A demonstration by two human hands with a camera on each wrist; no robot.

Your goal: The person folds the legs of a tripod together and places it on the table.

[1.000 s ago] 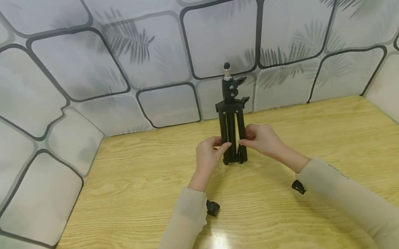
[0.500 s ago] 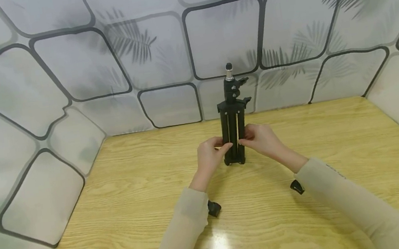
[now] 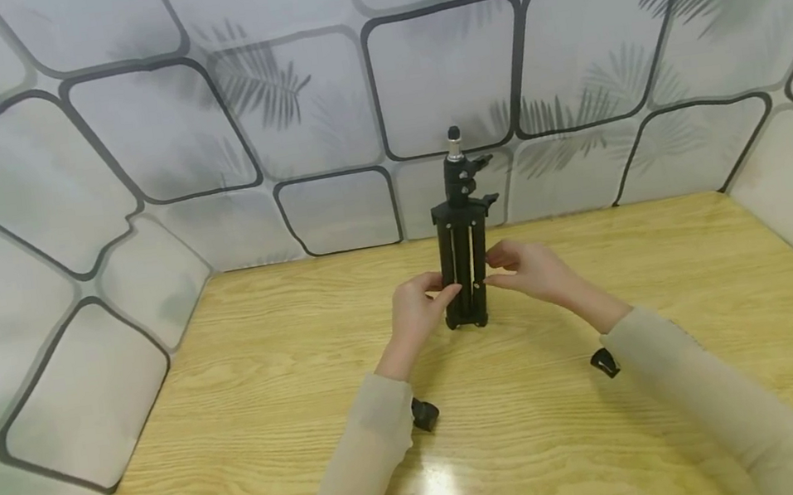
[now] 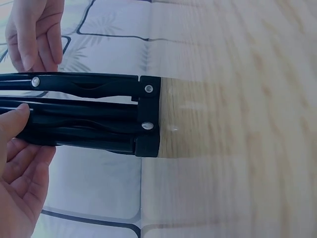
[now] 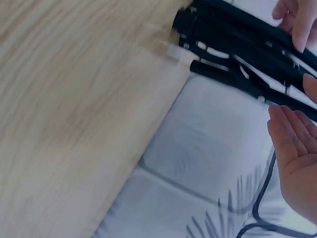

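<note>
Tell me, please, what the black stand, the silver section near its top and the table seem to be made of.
Black stand: probably smooth coated metal, judging by its slim tubes and bright rivet heads; some parts may be plastic.
Silver section: likely polished metal, as it shines.
Table: glossy wood or wood-look laminate, showing grain and glare.

Seeing black tripod legs (image 4: 89, 116) sideways — pinched in the left hand (image 4: 22, 183), near the right hand (image 4: 37, 34) — ending at a wood tabletop (image 4: 237, 119).

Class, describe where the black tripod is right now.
In the head view, the black tripod stands upright just right of centre on the wooden table, between the left hand pinching it and the right hand, with the patterned backdrop behind.
</note>
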